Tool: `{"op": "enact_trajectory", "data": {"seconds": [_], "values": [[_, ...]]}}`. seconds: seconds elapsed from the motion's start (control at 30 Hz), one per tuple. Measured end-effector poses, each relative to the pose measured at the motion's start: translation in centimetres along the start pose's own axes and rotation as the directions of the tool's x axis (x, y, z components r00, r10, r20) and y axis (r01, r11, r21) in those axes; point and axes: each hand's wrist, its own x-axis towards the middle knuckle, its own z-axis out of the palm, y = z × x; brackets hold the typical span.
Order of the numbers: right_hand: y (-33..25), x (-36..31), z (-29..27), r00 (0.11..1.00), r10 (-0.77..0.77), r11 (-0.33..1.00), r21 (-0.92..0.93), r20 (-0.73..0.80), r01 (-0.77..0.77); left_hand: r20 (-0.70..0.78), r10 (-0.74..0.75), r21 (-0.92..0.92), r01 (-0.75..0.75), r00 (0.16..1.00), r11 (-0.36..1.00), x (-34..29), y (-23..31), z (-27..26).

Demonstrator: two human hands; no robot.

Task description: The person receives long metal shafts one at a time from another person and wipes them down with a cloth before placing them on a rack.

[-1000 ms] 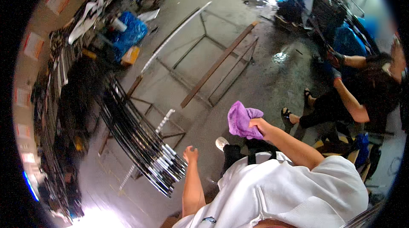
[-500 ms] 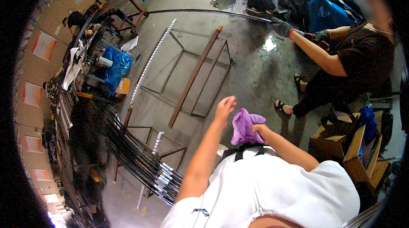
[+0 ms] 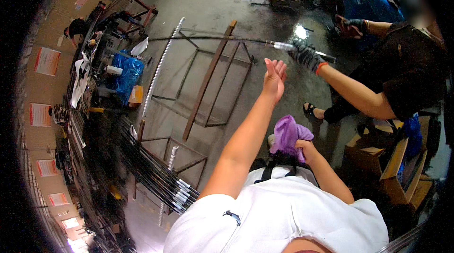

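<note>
My left hand (image 3: 275,82) is raised in the middle with its fingers stretched out, holding nothing. Just beyond its fingertips passes a long dark rod (image 3: 222,38) with a pale sleeve near its right end; a gap seems to lie between hand and rod. A person on the right grips that rod with a striped gloved hand (image 3: 306,57). Close to my waist, my right hand (image 3: 306,151) is closed around a bunched purple cloth (image 3: 289,132), which hangs over and partly hides the fingers.
A metal frame stand with a wooden bar (image 3: 208,83) and a white notched rail (image 3: 163,66) stands ahead. Bundled black rods (image 3: 156,177) lie at lower left. Open cardboard boxes (image 3: 378,151) stand at right, below the co-worker. Blue plastic (image 3: 127,73) lies farther left.
My left hand has reached forward and right, and its fingers have spread. The co-worker's rod has come nearer, its pale end now showing. The purple cloth has shifted slightly right with my right hand.
</note>
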Motion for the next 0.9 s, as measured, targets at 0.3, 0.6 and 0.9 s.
{"op": "enact_trajectory", "data": {"seconds": [0.3, 0.6, 0.9], "values": [[1.1, 0.9, -0.7, 0.996, -0.086, 0.974, -0.210, -0.009, 0.083, -0.234, 0.260, -0.235, -0.314, 0.937, 0.920, 3.1, 2.4, 1.5], [-7.2, -0.4, 12.5, 0.384, -0.710, -0.012, -0.556, 0.590, 0.831, -0.166, 0.667, 0.230, -0.630, 0.726, 0.742, -11.6, 17.1, -4.4], [-0.4, 4.5, 26.1, 0.524, -0.340, 0.104, -0.523, 0.780, 0.846, -0.264, 0.761, 0.602, -0.515, 0.593, 0.610, -23.9, 19.8, -3.7]]}}
